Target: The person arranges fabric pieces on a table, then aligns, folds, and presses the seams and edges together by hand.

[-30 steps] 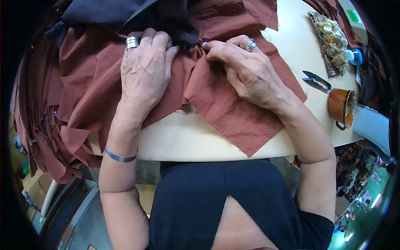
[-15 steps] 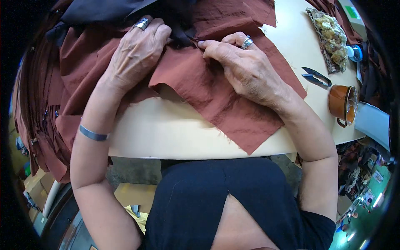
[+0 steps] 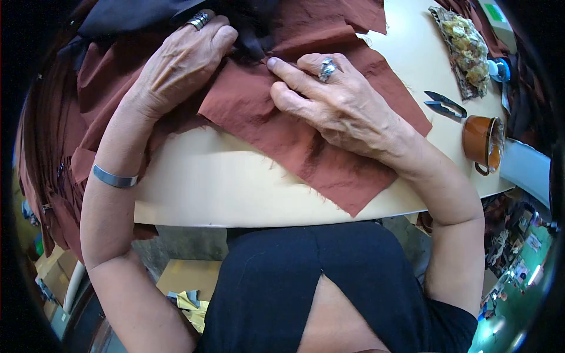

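Observation:
A rust-brown piece of cloth [image 3: 347, 170] with frayed edges lies across the table, meeting dark, glossy fabric [image 3: 141, 17] at the top. My left hand [image 3: 191, 62], a wide ring on one finger, is closed on the fabric where brown and dark meet; its fingertips are hidden. To its right, my right hand [image 3: 335, 97] rests on the brown cloth, index finger stretched out and pressing near the seam. Its thumb is apart from the index finger, and the other fingers bend underneath.
Small black thread snips [image 3: 445, 106] lie on the cream table [image 3: 194, 188] at the right. Beside them are a brown enamel pot [image 3: 475, 141] and a patterned cushion with pale fluffy clumps [image 3: 465, 50]. Brown garments [image 3: 53, 141] hang in layers at the left edge.
My right thumb has moved away from the index finger, and the hand has flattened on the cloth. My left hand and forearm have shifted slightly left, drawing the cloth's near corner left.

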Available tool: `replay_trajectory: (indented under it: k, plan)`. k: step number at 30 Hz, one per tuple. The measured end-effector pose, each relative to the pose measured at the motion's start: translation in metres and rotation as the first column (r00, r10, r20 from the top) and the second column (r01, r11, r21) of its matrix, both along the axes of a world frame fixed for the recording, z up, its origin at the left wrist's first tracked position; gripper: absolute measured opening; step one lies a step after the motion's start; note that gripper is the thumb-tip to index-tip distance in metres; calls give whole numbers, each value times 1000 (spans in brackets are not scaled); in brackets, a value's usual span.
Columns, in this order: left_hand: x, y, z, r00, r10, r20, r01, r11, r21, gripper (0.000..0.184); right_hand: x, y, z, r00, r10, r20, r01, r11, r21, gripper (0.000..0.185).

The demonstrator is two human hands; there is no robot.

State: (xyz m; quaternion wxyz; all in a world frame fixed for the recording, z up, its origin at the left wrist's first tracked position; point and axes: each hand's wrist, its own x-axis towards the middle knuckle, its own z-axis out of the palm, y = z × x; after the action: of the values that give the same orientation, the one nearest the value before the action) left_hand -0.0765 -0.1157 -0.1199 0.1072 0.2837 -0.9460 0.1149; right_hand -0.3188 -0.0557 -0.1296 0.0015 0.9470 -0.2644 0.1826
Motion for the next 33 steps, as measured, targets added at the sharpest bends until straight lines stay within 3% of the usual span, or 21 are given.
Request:
replay_trajectory:
  k: [4,7,10,16,19,20,21,24,27,33]
  plan:
    - [1,0,8,995,74,72,-81,990,112,19,-1,-3,4,998,10,-65,-9,1000,18,31]
    - [9,-5,4,997,17,70,-21,999,48,17,0,-5,4,998,10,-68,-7,999,42,32]
    - [10,-7,6,985,74,153,-94,987,127,16,2,-8,4,999,9,-44,-5,998,68,32]
    - [-3,-1,17,990,102,94,-114,984,135,18,6,-10,6,999,-17,-31,21,995,102,31]
    - [-13,18,35,979,107,-174,-100,994,45,19,7,-10,4,1000,-13,-6,13,997,76,32]
    - [-13,30,39,956,173,-239,-128,973,194,25,6,-10,2,1000,-15,3,15,998,65,32]
    - [-14,43,45,958,245,-148,-187,927,325,35,6,-9,0,1000,-17,10,16,998,55,32]
    - [-13,73,28,961,265,-78,-224,912,343,51,4,-10,-5,997,4,77,-6,1000,21,31]
    - [-14,78,17,942,312,-123,-273,926,262,30,2,-8,-2,1000,8,27,-9,1000,15,30]
    - [5,56,19,981,194,2,-194,981,-12,25,5,-10,-1,999,10,45,-10,1000,-1,26]
